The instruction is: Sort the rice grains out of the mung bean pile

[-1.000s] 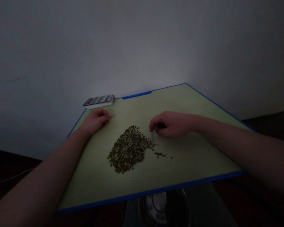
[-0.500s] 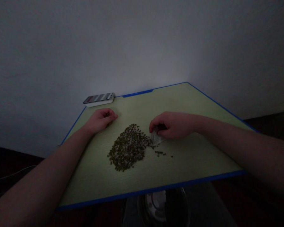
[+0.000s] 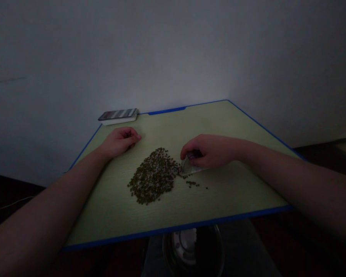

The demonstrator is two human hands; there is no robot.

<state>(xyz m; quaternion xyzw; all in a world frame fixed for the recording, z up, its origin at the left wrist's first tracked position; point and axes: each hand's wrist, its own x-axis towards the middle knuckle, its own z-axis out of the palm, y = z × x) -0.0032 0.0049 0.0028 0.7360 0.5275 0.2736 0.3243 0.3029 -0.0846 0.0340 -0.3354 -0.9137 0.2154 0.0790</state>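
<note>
A loose pile of small green mung beans (image 3: 153, 176) lies in the middle of a pale green board (image 3: 207, 119), with a few strays (image 3: 192, 184) to its right. My right hand (image 3: 207, 151) grips a small clear plastic container (image 3: 187, 166), tilted low against the pile's right edge. Its inside is partly hidden by my fingers. My left hand (image 3: 119, 142) rests curled on the board behind the pile, holding nothing visible and apart from the beans.
A smartphone (image 3: 118, 114) lies on a white box (image 3: 118, 121) at the board's back left corner. The board has a blue edge and stands against a pale wall (image 3: 173, 50). Below its front edge sits a glass bowl (image 3: 193, 250).
My right hand has tilted the clear container lower and moved it closer to the pile. My left hand has shifted slightly right. The whole view has moved slightly.
</note>
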